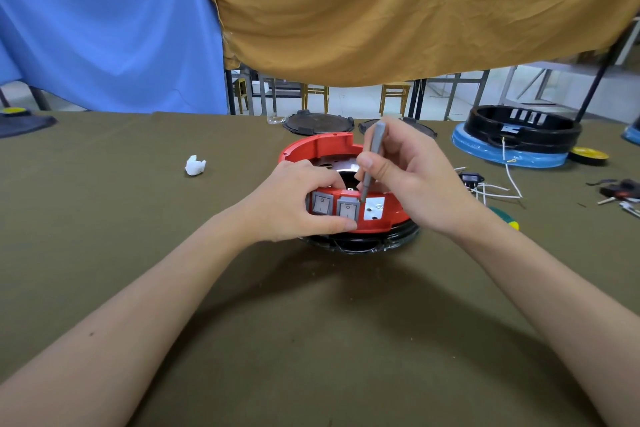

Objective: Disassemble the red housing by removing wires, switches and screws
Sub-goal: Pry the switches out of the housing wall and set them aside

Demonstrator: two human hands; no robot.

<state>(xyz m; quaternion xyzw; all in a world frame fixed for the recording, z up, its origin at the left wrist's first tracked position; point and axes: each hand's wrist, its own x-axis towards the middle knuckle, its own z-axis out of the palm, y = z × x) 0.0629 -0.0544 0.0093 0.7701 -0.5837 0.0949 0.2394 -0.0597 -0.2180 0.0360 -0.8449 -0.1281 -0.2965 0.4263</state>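
The red housing (320, 147), a round open ring, stands on a black base at the table's middle. Two grey rocker switches (348, 210) sit in its near wall, beside an empty rectangular opening (374, 209) to their right. My left hand (298, 203) grips the near wall, fingers over the rim and thumb under the switches. My right hand (412, 180) holds a thin grey screwdriver (373, 156) upright. Its tip sits at the upper right corner of the right switch.
A removed black switch with white wires (491, 189) lies right of the housing. Farther right stand a black housing on a blue base (519, 135) and small tools (620, 192). Two dark round lids (318, 122) lie behind. A crumpled white tissue (195, 165) lies left.
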